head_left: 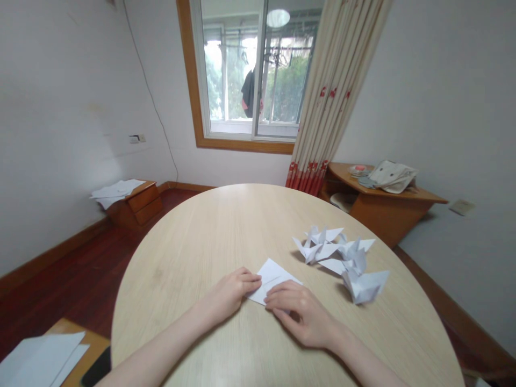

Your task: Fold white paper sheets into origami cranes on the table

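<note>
A folded white sheet of paper (271, 270) lies on the round wooden table (193, 242), one corner pointing away from me, with crease lines across it. At its left edge, my left hand (231, 291) is closed, the fingertips gripping the paper. My right hand (306, 314) curls over the right and near part, its fingers bent and its thumb close to the fingertips on the paper. The near right corner is hidden under that hand. Beyond it to the right stand several folded paper cranes (366, 286) in a loose cluster.
White sheets (44, 357) lie on a low wooden surface at the lower left, beside a dark object (97, 368). More paper (119, 189) covers a small drawer cabinet (143, 204). A corner desk (374, 212) at the right bears a cloth bag (392, 176).
</note>
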Demonstrator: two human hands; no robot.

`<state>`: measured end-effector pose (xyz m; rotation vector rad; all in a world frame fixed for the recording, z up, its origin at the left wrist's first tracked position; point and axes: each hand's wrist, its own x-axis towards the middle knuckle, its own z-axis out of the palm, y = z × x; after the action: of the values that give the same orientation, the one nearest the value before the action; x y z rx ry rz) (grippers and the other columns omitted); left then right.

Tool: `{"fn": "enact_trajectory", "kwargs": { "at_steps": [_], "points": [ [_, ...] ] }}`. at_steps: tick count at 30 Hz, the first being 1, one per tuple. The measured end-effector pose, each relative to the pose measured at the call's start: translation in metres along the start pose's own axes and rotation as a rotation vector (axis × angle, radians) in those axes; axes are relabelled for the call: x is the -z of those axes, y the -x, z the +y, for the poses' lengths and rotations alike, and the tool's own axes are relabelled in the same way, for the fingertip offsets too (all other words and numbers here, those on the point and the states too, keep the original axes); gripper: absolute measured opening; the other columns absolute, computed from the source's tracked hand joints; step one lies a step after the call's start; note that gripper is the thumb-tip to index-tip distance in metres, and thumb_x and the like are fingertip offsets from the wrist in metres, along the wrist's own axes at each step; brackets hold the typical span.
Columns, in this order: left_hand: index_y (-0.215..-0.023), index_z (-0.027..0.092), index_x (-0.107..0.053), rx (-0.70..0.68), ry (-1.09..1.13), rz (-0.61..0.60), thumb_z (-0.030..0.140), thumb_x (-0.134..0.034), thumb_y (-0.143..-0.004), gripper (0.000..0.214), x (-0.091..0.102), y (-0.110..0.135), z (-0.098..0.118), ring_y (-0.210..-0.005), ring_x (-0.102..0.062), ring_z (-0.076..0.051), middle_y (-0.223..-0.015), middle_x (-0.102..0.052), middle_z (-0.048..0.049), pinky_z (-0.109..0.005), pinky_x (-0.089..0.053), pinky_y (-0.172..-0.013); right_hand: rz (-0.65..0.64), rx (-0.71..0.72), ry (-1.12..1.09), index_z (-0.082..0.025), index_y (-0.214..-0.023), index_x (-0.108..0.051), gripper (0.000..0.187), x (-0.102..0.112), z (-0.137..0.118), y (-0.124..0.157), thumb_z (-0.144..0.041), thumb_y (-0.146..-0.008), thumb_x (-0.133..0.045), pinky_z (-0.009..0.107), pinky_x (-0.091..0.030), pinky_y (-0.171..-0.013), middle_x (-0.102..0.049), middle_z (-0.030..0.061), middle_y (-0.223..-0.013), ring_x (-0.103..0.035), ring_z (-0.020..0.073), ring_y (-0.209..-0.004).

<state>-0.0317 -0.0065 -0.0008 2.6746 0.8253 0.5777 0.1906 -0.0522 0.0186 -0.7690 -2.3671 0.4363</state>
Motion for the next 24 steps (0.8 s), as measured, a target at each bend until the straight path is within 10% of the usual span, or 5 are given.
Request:
{"fn": "enact_trajectory", "kwargs": {
  "at_steps": [24],
  "points": [
    [-0.099, 0.018, -0.059, 0.11, 0.16, -0.02, 0.029, -0.067, -0.083, 0.021, 0.015, 0.002, 0.022, -0.104, -0.057, -0.023, -0.111, -0.063, -0.0081, -0.035, -0.047, -0.09, -0.097, -0.239, 0.019, -0.02, -0.095, -0.062, 0.013, -0.001, 0.007, 0.0, -0.02, -0.094, -0.049, 0.036, -0.047, -0.088, -0.065, 0.0071, -0.107, -0.059, 0.0208, -0.1]
  ]
}}
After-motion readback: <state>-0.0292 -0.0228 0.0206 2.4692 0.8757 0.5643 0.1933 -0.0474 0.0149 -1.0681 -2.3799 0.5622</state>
